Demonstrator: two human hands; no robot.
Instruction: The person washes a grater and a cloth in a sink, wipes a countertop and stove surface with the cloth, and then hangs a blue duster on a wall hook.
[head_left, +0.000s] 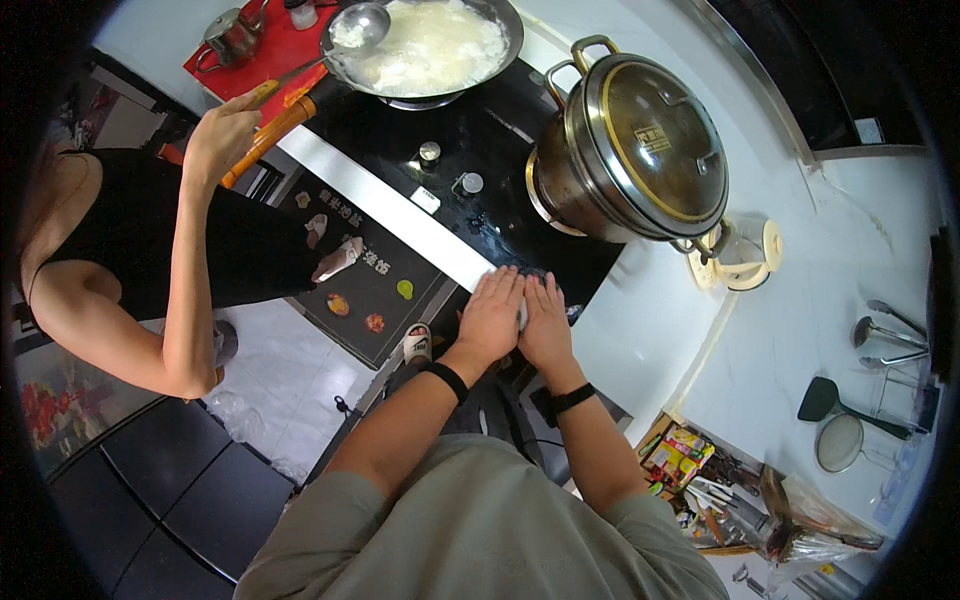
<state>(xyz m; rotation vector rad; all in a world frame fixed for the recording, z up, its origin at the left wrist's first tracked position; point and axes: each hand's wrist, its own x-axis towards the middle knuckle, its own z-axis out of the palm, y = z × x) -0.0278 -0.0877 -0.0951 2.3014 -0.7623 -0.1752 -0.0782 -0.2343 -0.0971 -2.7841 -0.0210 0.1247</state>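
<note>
My left hand (491, 315) and my right hand (546, 319) lie side by side, palms down, at the front corner of the black gas cooktop (510, 135). Their fingers are stretched forward over the end of the metal front strip (390, 210). A small pale patch shows between the two hands, and what lies under the palms is hidden. Ahead of them are two control knobs, a near one (469, 183) and a farther one (429, 153). A large lidded steel pot (630, 150) stands on the right burner, and wet marks show on the black surface.
At left, another person's hand (221, 139) holds a ladle (360, 26) over a wok (502, 52) of pale, frothy food. The wok's wooden handle (270, 139) juts over the front. A glass kettle (746, 251) stands behind the pot; utensils, including a dark spatula (817, 399), are at right.
</note>
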